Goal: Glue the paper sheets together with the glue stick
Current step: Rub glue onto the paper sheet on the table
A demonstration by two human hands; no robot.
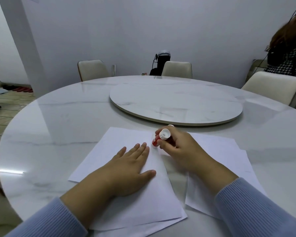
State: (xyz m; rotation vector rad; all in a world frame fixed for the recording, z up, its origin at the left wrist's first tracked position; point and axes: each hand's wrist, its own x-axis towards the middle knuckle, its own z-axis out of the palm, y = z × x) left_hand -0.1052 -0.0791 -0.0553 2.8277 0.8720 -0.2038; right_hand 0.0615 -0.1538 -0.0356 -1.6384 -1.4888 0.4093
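Note:
Two white paper sheets lie stacked on the near table, the top sheet [126, 141] under my left hand [132, 168], which rests flat with fingers spread. More white sheets [229, 151] lie to the right, partly under my right forearm. My right hand [179, 147] grips a red glue stick [158, 138] with a white base end facing up; its lower tip touches the top sheet near its far right edge. A small white cap [170, 125] shows just behind my right hand.
The round marble table [58, 120] carries a raised turntable [176, 103] beyond the papers. Cream chairs [92, 69] stand around the far side. A person in a houndstooth top [287, 53] is at the far right. A dark bag [161, 64] sits behind one chair.

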